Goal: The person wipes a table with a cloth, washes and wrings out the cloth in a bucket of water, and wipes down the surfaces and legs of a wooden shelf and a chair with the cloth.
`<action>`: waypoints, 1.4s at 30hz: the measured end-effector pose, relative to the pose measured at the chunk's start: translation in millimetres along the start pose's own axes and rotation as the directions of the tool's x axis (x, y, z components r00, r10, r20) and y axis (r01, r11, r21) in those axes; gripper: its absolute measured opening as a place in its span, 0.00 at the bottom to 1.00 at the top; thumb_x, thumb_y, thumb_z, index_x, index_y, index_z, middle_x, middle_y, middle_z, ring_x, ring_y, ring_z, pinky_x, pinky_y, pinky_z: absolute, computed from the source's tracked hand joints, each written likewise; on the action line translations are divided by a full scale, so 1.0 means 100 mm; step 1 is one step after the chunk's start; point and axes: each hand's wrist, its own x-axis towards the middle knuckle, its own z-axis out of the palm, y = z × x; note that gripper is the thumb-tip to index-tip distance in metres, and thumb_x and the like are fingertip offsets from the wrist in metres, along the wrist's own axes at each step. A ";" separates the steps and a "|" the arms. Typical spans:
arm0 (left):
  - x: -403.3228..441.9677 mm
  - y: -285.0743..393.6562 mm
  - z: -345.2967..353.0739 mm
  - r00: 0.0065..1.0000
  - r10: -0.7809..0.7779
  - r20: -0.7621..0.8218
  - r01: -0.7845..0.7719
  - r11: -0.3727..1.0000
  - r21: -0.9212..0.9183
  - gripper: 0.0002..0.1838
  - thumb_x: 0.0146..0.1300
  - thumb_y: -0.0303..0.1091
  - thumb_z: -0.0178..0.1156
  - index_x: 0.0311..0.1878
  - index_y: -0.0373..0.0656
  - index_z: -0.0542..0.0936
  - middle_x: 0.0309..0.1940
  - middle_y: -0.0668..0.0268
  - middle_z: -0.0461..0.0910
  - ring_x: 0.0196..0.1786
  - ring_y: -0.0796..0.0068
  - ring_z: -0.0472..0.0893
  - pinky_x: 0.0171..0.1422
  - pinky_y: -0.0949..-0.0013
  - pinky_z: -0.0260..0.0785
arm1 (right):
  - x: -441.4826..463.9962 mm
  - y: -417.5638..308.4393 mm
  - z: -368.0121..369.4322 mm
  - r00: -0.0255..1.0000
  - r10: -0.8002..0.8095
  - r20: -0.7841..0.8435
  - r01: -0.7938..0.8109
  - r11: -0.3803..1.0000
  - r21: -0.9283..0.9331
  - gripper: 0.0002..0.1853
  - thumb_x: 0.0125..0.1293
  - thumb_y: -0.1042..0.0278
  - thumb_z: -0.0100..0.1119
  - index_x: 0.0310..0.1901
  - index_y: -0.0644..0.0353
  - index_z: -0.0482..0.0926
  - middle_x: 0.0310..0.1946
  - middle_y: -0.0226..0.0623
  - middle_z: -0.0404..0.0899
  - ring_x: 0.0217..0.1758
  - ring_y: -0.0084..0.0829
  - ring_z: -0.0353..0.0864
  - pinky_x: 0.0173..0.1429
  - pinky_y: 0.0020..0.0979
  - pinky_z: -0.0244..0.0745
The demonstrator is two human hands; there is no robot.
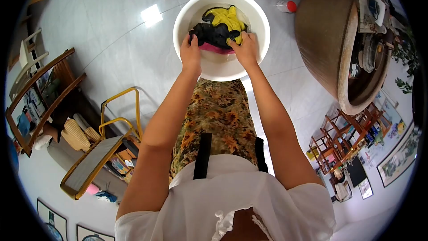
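A round white basin (178,15) stands on the floor, with water in it. Bunched cloth lies inside: a black part (211,35), a yellow part (226,17) above it and a strip of pink (216,49) along the lower edge. At the left end of the black cloth, my left hand (191,51) is closed on it. My right hand (245,48) grips the cloth at its right end, where black and yellow meet. Both hands are inside the basin's rim, well apart from each other.
Right of the basin, a clear container with a red lid (291,6) lies near a large brown pot (318,31). A yellow-framed chair (93,165) and a wooden-framed seat (58,102) are at the left. Wooden chairs (343,138) stand at the lower right.
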 end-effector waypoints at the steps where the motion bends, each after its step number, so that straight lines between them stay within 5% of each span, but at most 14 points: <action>1: -0.04 0.02 0.00 0.998 0.055 0.011 -0.055 0.998 -0.002 0.20 0.74 0.37 0.51 0.63 0.37 0.73 0.52 0.63 0.77 0.52 0.74 0.75 0.55 0.72 0.68 | -0.03 -0.10 -0.04 0.999 -0.028 -0.025 0.030 0.997 0.074 0.21 0.56 0.59 0.69 0.46 0.63 0.76 0.45 0.50 0.74 0.51 0.50 0.74 0.55 0.45 0.70; 5: -0.44 0.28 0.04 0.971 0.201 0.127 -0.194 0.979 -0.061 0.16 0.74 0.32 0.50 0.60 0.37 0.75 0.53 0.63 0.76 0.53 0.76 0.74 0.59 0.74 0.65 | -0.36 -0.50 -0.44 0.991 -0.001 -0.134 0.049 0.933 0.355 0.17 0.65 0.59 0.63 0.44 0.65 0.75 0.39 0.44 0.75 0.41 0.40 0.74 0.49 0.33 0.69; 6: -0.54 0.33 0.04 0.963 0.222 0.151 -0.217 0.975 -0.048 0.16 0.74 0.31 0.50 0.60 0.37 0.76 0.53 0.63 0.76 0.53 0.76 0.74 0.59 0.74 0.65 | -0.47 -0.65 -0.62 0.990 -0.017 -0.141 0.064 0.938 0.340 0.12 0.68 0.64 0.57 0.43 0.66 0.74 0.40 0.43 0.74 0.42 0.42 0.75 0.49 0.35 0.69; 13: -1.28 0.76 -0.03 0.869 0.378 0.318 -0.395 0.919 -0.012 0.15 0.72 0.27 0.51 0.60 0.38 0.76 0.53 0.65 0.77 0.52 0.79 0.75 0.58 0.76 0.66 | -0.92 -1.04 -1.35 0.925 -0.238 -0.296 0.339 0.871 0.356 0.08 0.69 0.67 0.57 0.42 0.65 0.76 0.46 0.39 0.74 0.46 0.37 0.75 0.53 0.34 0.69; 17: -1.57 1.00 -0.13 0.805 0.481 0.347 -0.506 0.862 -0.021 0.15 0.72 0.27 0.51 0.59 0.38 0.76 0.51 0.65 0.78 0.51 0.79 0.75 0.57 0.74 0.67 | -1.15 -1.51 -1.67 0.957 -0.166 -0.239 0.277 0.765 0.581 0.06 0.68 0.72 0.58 0.41 0.66 0.76 0.50 0.39 0.72 0.50 0.32 0.74 0.54 0.30 0.69; 21: -1.68 1.06 -0.12 0.820 0.467 0.330 -0.471 0.879 -0.074 0.16 0.71 0.26 0.52 0.60 0.37 0.75 0.49 0.65 0.80 0.50 0.79 0.76 0.56 0.72 0.69 | -1.15 -1.55 -1.59 0.884 -0.250 -0.394 0.429 0.769 0.474 0.08 0.66 0.72 0.60 0.42 0.67 0.77 0.48 0.40 0.73 0.47 0.30 0.75 0.51 0.29 0.71; 23: -1.43 0.81 -0.03 0.826 0.498 0.265 -0.527 0.849 0.046 0.15 0.69 0.30 0.55 0.57 0.37 0.75 0.46 0.59 0.81 0.47 0.69 0.80 0.53 0.69 0.71 | -0.97 -1.35 -1.33 0.861 -0.282 -0.422 0.444 0.821 0.358 0.09 0.66 0.71 0.61 0.43 0.68 0.78 0.47 0.41 0.73 0.45 0.31 0.76 0.50 0.29 0.71; 25: -1.03 0.44 -0.02 0.856 0.460 0.235 -0.513 0.815 0.271 0.15 0.68 0.32 0.56 0.55 0.37 0.74 0.44 0.55 0.81 0.44 0.64 0.82 0.51 0.67 0.71 | -0.71 -0.95 -0.84 0.962 -0.063 -0.265 0.183 0.871 0.456 0.11 0.66 0.68 0.61 0.44 0.68 0.79 0.44 0.41 0.74 0.47 0.31 0.76 0.49 0.30 0.72; 27: -0.62 0.05 -0.04 0.886 0.367 0.285 -0.457 0.800 0.390 0.14 0.69 0.31 0.56 0.55 0.34 0.74 0.42 0.58 0.80 0.44 0.71 0.79 0.50 0.71 0.70 | -0.42 -0.34 -0.35 0.980 0.199 -0.021 -0.184 0.936 0.299 0.15 0.69 0.63 0.60 0.49 0.66 0.79 0.43 0.39 0.76 0.46 0.30 0.78 0.46 0.31 0.74; 30: -0.52 -0.06 -0.07 0.907 0.311 0.282 -0.414 0.778 0.472 0.14 0.70 0.31 0.56 0.54 0.33 0.75 0.40 0.61 0.80 0.42 0.76 0.77 0.48 0.73 0.69 | -0.41 -0.38 -0.31 0.863 0.457 0.213 -0.468 0.567 0.678 0.16 0.71 0.60 0.57 0.52 0.64 0.77 0.43 0.37 0.78 0.42 0.28 0.79 0.43 0.30 0.75; 33: -0.64 0.05 -0.07 0.890 0.341 0.303 -0.431 0.846 0.314 0.13 0.68 0.33 0.57 0.50 0.35 0.78 0.40 0.56 0.82 0.39 0.69 0.80 0.45 0.68 0.71 | -0.61 -0.77 -0.61 0.965 0.221 0.142 -0.242 0.534 0.810 0.16 0.73 0.62 0.54 0.54 0.64 0.75 0.44 0.34 0.78 0.38 0.25 0.78 0.43 0.28 0.74; 34: -0.72 0.15 -0.04 0.876 0.363 0.316 -0.441 0.869 0.224 0.12 0.67 0.33 0.57 0.49 0.36 0.79 0.40 0.54 0.82 0.38 0.65 0.81 0.44 0.66 0.72 | -0.70 -0.90 -0.78 0.991 0.104 0.081 -0.129 0.645 0.753 0.14 0.73 0.64 0.53 0.53 0.65 0.75 0.42 0.32 0.78 0.36 0.23 0.77 0.43 0.28 0.74; 37: -1.20 0.68 0.03 0.813 0.464 0.351 -0.530 0.840 0.117 0.09 0.66 0.29 0.59 0.46 0.36 0.81 0.38 0.57 0.82 0.36 0.66 0.80 0.42 0.67 0.71 | -1.02 -1.34 -1.27 0.998 -0.006 -0.066 0.054 0.656 0.753 0.12 0.74 0.66 0.52 0.52 0.65 0.75 0.41 0.31 0.78 0.39 0.20 0.75 0.46 0.26 0.73; 42: -1.66 1.07 0.08 0.540 0.784 0.307 -0.826 0.563 0.014 0.09 0.61 0.23 0.62 0.44 0.33 0.81 0.38 0.58 0.78 0.40 0.67 0.79 0.42 0.70 0.71 | -1.42 -1.58 -1.62 0.971 -0.187 -0.149 0.238 0.711 0.662 0.10 0.74 0.69 0.50 0.51 0.64 0.75 0.41 0.30 0.77 0.44 0.18 0.72 0.52 0.23 0.69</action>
